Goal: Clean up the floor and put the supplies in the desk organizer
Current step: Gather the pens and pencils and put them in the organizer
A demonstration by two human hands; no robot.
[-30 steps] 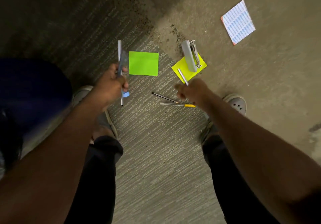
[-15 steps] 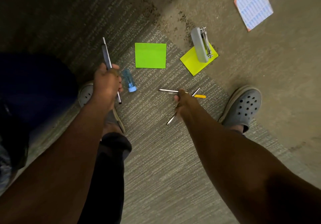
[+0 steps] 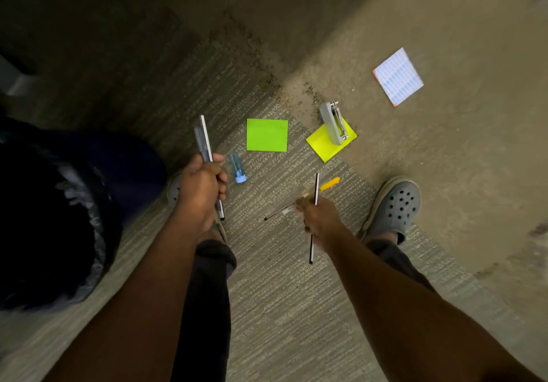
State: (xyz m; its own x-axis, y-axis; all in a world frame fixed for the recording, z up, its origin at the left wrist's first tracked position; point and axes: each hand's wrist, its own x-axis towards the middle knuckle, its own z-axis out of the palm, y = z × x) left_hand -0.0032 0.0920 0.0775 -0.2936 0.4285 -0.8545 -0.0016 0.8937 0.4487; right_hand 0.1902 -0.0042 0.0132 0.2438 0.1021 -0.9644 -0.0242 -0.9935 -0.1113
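The person stands over a grey ribbed carpet floor (image 3: 281, 307), both arms reaching down. The left hand (image 3: 201, 186) is closed in a fist around a bundle of slim pens (image 3: 204, 141), a grey one and a silver one at least, whose tips stick up above the knuckles and whose lower ends show below the hand. The right hand (image 3: 318, 221) is closed around a thin dark pen (image 3: 316, 187) held nearly upright, one end rising above the fingers and the other hanging below the wrist. Just left of that hand a blurred dark-tipped pen (image 3: 278, 213) lies slanted near the fingertips; whether the hand touches it cannot be told. A small yellow pen piece (image 3: 329, 183) lies just beside the upright pen. A small clear blue capped tube (image 3: 237, 168) lies on the floor close to the left hand. Beyond it sits a square green sticky-note pad (image 3: 267, 135), and to its right a yellow sticky-note pad (image 3: 323, 144) with a grey stapler (image 3: 331, 125) resting on its far corner. Well apart, on the tan floor area, lies a white printed pad with an orange edge (image 3: 398, 77). Grey perforated clogs (image 3: 391, 206) cover the feet.
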